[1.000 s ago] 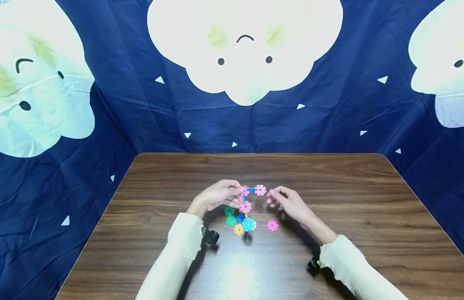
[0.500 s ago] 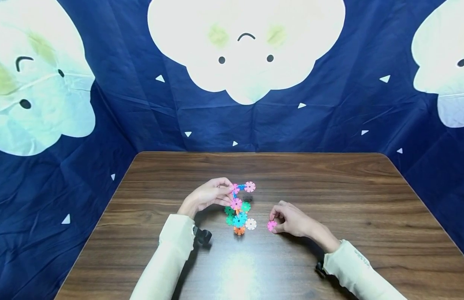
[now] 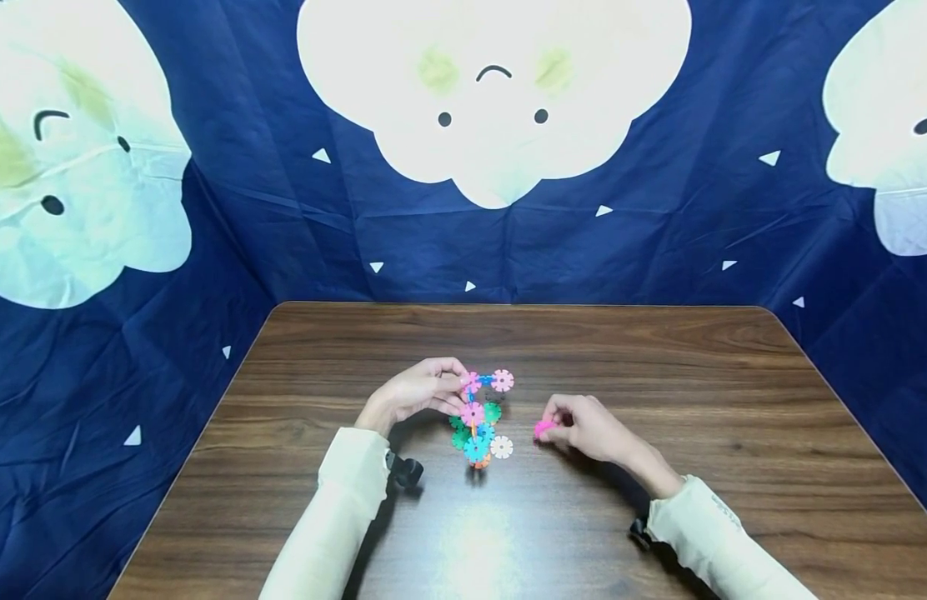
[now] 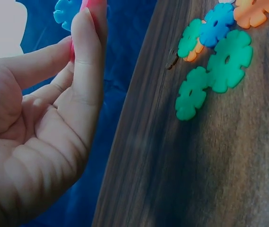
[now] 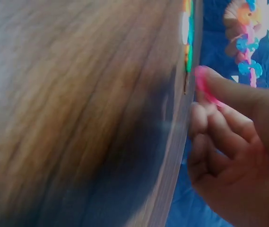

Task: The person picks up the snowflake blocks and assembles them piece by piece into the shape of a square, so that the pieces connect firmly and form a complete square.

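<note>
My left hand [image 3: 424,389] pinches a pink disc of a joined chain of notched plastic discs [image 3: 473,413], pink, blue, orange and light blue, held above the table. In the left wrist view a pink edge sits between thumb and fingers, with a blue disc behind. My right hand [image 3: 591,427] pinches a single pink notched disc [image 5: 205,86] between thumb and fingers, to the right of the chain and apart from it. Below the chain lie loose discs: green ones [image 4: 229,61], a blue one [image 4: 217,24], an orange one [image 4: 255,10] and a white one [image 3: 502,447].
The brown wooden table [image 3: 658,367] carries the loose discs near its middle. A dark blue cloth [image 3: 508,258] with white clouds hangs behind and at the sides. Black cameras [image 3: 405,472] are strapped at both wrists.
My right hand moved down to the pink disc on the table, took hold of it and lifted it slightly. My left hand moved a little left with the chain.
</note>
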Demonstrator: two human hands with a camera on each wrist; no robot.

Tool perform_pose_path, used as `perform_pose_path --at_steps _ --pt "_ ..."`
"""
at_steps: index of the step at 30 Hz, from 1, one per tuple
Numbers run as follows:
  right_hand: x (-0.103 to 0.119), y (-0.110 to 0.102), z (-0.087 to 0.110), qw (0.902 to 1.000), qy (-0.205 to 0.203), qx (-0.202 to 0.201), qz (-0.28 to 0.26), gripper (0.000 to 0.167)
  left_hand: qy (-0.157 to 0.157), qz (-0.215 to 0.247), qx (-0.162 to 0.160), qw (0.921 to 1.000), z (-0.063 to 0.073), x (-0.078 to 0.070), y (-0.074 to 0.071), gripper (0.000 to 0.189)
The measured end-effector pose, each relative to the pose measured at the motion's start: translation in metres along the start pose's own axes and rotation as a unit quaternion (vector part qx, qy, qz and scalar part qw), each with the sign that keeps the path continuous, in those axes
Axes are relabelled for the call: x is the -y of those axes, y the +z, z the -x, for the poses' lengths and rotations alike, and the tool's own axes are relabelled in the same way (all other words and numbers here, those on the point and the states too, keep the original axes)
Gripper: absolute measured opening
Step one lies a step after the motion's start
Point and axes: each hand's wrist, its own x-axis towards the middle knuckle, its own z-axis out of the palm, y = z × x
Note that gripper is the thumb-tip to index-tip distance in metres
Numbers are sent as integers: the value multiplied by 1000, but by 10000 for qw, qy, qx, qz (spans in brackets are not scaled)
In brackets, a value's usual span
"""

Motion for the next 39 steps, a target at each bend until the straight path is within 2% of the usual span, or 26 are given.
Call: perform_pose_path --at_steps 5,13,18,26,39 --pt "1 -4 -8 9963 -11 -782 -346 2 -26 -62 -31 10000 -1 -2 4 7" --pt "6 -1 -16 9824 -368 -1714 -647 7 -35 -129 22 9999 -4 -3 9 18" --pt "10 2 -18 9723 -448 -2231 -540 7 34 -115 88 9999 -6 -3 12 20" --pt "14 4 -18 9723 -434 -2276 -317 7 7 -114 62 9999 -6 -4 14 17" --pt "12 8 -19 9701 -680 -2323 -148 5 -88 -206 81 9997 -7 -4 17 10"
